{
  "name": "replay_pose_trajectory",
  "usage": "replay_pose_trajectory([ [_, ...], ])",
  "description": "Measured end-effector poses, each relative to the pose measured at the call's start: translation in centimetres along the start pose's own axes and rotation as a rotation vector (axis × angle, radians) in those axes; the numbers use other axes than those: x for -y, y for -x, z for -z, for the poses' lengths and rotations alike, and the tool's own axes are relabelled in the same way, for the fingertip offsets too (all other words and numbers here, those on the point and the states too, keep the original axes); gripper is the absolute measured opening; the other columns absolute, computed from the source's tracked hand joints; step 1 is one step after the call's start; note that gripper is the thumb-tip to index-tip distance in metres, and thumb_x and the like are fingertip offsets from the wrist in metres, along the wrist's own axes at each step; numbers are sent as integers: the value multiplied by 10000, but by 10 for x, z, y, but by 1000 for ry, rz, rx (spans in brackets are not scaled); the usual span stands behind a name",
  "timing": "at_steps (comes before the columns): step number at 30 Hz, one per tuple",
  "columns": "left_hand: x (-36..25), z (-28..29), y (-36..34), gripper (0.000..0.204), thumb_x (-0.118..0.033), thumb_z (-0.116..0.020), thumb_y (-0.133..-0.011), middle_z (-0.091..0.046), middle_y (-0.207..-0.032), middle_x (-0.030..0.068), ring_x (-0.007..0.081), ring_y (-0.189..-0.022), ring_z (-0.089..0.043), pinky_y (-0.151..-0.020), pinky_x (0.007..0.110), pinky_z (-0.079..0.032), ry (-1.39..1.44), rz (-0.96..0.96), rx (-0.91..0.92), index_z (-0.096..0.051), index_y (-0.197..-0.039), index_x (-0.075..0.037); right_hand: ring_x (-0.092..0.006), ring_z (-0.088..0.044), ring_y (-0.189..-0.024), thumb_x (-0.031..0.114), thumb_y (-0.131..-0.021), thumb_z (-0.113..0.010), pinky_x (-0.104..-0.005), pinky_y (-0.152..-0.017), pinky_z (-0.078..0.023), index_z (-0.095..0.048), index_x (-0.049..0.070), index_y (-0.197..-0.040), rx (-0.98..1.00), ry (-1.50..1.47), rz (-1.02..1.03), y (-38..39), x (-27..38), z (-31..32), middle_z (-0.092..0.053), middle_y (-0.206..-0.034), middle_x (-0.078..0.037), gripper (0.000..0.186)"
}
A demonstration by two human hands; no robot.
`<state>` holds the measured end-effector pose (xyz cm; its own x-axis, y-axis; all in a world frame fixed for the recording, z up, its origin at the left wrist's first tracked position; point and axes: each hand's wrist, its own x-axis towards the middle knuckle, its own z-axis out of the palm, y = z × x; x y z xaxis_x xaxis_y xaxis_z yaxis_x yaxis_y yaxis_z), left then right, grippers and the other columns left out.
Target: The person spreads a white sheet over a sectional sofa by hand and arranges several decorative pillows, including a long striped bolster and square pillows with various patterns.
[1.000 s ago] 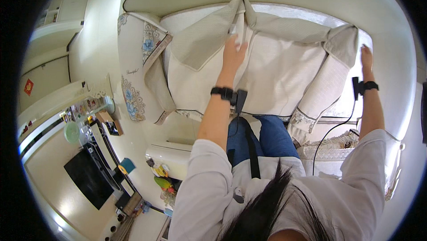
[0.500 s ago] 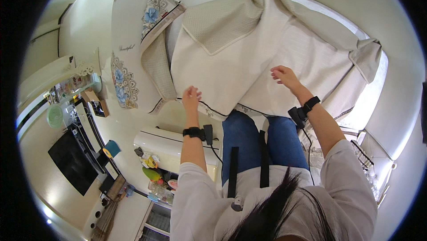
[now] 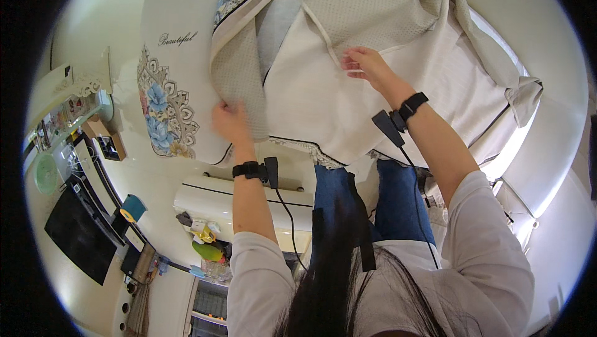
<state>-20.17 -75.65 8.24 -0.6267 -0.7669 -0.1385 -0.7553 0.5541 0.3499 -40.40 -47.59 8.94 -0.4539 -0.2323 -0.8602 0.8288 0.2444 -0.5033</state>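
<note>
A large cloth cover (image 3: 311, 97) with a cream face and beige quilted parts lies rumpled over a white padded seat or bed. To its left is a pale piece of cover with blue flowers (image 3: 157, 97), its edge turned back to show a beige quilted flap (image 3: 239, 72). My left hand (image 3: 231, 122) is at the lower part of that flap; motion blurs its fingers, so any grip is unclear. Over the cream cloth, beside a folded-back quilted corner, hovers my right hand (image 3: 365, 66), its fingers loosely bent and apart with nothing in them. Both wrists wear black straps with small devices.
A white curved backrest or side panel (image 3: 559, 144) borders the cover on the right. Lower left stand a white cabinet (image 3: 242, 203) with small items on it, a dark television screen (image 3: 81, 231) and a shelf unit. My legs are against the near edge of the cover.
My left hand has moved left to the quilted flap. My right hand has shifted left and farther away over the cloth. The view has moved, bringing the flowered piece closer.
</note>
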Motion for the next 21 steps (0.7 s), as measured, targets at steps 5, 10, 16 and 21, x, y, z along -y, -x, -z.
replay_pose_trajectory([
  [5,-1,-12,5,310,-268,-635,-811,-524,-752,152,303,-716,-501,-676,413,-400,13,-34,-4,-545,-840,28,-173,-591,-858,226,-879,-545,-322,-752,-495,-577,40,-941,244,-162,-79,-26,33,-48,-599,-894,-61,199],
  [10,-3,101,-32,263,-243,-599,-860,-552,-680,109,221,-622,-499,-578,337,-405,223,-121,-316,-548,-820,12,-235,-580,-892,211,-887,-542,-377,-818,-500,-474,1,-1116,343,-189,-56,-45,70,-83,-550,-1007,-120,318],
  [16,61,190,-137,254,-252,-621,-848,-627,-857,120,225,-736,-572,-693,341,-460,18,-186,-362,-602,-934,-13,-340,-443,-1160,272,-861,-615,-454,-928,-457,-180,-85,-1315,220,-285,76,-72,109,-126,-295,-1326,-225,723],
  [21,82,115,-155,447,-300,-582,-866,-534,-1192,180,339,-1081,-505,-907,437,-392,-200,-410,-561,-501,-1228,-52,-402,-437,-1115,180,-796,-662,-494,-894,-443,-234,64,-1368,138,-404,196,-101,121,-141,-338,-1312,-233,724],
])
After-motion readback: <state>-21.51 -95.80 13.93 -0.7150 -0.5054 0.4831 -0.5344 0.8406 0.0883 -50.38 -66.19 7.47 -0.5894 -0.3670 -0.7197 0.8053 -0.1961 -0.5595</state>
